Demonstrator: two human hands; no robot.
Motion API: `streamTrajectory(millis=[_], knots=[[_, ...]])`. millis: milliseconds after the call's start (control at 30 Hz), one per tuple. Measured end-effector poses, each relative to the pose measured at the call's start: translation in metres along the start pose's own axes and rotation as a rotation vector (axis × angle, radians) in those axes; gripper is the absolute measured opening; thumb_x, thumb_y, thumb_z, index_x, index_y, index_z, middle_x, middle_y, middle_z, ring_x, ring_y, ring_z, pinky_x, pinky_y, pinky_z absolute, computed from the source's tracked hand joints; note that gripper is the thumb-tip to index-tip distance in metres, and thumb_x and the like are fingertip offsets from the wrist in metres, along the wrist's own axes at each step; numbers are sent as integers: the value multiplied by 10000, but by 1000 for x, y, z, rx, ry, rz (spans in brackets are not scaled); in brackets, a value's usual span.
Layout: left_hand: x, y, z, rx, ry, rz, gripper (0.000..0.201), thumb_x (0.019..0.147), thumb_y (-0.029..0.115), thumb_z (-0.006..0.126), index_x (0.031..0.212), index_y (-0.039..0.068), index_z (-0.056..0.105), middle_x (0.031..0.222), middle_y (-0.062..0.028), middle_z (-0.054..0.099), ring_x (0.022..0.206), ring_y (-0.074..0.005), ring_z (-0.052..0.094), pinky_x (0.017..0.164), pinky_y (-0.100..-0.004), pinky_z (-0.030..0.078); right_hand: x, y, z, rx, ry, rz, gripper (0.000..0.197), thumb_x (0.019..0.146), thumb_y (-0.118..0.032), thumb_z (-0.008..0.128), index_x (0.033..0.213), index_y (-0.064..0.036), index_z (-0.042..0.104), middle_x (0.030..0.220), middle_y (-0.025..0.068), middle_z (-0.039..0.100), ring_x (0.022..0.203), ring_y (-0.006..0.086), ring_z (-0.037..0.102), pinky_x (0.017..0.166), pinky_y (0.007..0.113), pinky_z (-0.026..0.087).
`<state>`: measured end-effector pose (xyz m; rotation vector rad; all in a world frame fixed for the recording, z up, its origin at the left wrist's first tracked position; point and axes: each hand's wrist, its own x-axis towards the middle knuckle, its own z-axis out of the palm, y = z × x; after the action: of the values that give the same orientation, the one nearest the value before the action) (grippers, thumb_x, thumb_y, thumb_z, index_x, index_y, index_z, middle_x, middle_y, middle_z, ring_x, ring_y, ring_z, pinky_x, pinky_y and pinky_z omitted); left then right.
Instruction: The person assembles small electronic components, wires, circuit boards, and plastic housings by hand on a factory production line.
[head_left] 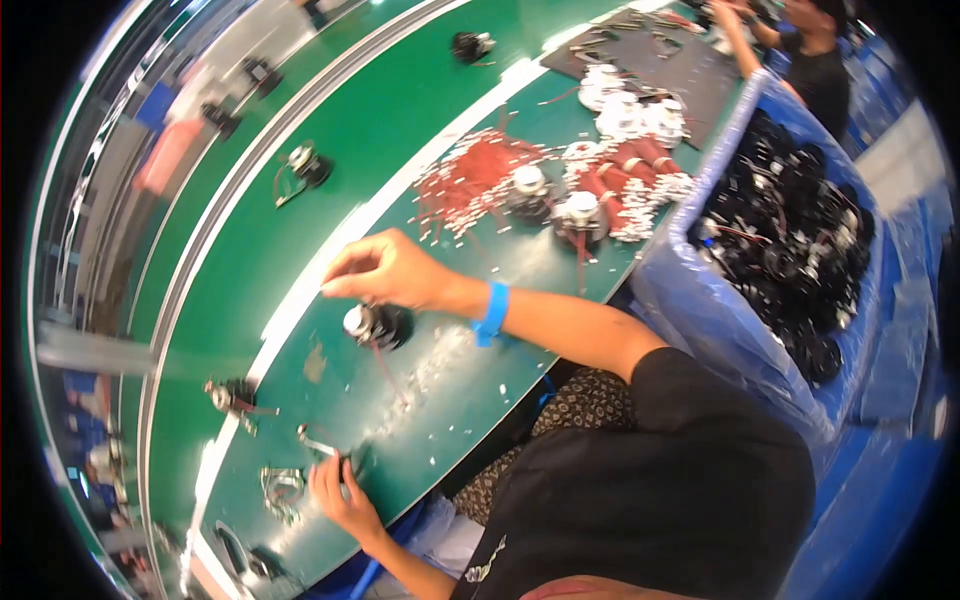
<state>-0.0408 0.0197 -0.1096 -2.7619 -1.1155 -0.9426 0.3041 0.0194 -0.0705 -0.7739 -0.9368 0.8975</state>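
My right hand (pixel 385 272), a blue band on its wrist, hovers over a small black motor with a white top (pixel 376 325). Its thumb and forefinger meet in a pinch; whatever is between them is too small to make out. A thin red wire trails from the motor onto the green table. Lower left, my left hand (pixel 342 497) is low over the table, fingers closed around the end of a slim pale piece with a reddish tip (pixel 318 440), blurred. Beside it lie several green circuit boards with wires (pixel 282 490).
Red wires with white ends (pixel 475 175) are heaped farther along the table (pixel 480 375), near two more motors (pixel 580 215) and white round parts (pixel 620 110). A green conveyor (pixel 370 130) carries motors. At right stands a blue-lined bin (pixel 660 270) of black motors. Another person (pixel 820 60) works beyond.
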Motion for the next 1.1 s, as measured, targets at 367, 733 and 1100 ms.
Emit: streamTrajectory(millis=[367,733,1100], knots=[[116,37,36,-1401,-230,-609,349,971,215,521,1231,-16,548,917,-26,550,680,-76,451,616,-221,379,-14,1,14,-233,-165,35,111,838,-94,697,915,-19,725,900,38,657,751,75,587,608,212,451],[112,52,56,-1457,-329,-621,348,970,203,520,1233,-24,546,1010,-81,636,680,-139,614,588,-236,435,-34,8,33,-595,-113,-121,86,785,-67,732,857,-26,707,810,39,622,662,81,582,539,231,464],[100,65,60,-1530,-250,-657,355,961,187,549,1261,0,533,990,-74,632,705,-156,629,622,-258,473,-36,18,35,-1054,-120,-657,123,708,-63,743,813,-62,679,740,51,606,622,201,607,493,307,473]])
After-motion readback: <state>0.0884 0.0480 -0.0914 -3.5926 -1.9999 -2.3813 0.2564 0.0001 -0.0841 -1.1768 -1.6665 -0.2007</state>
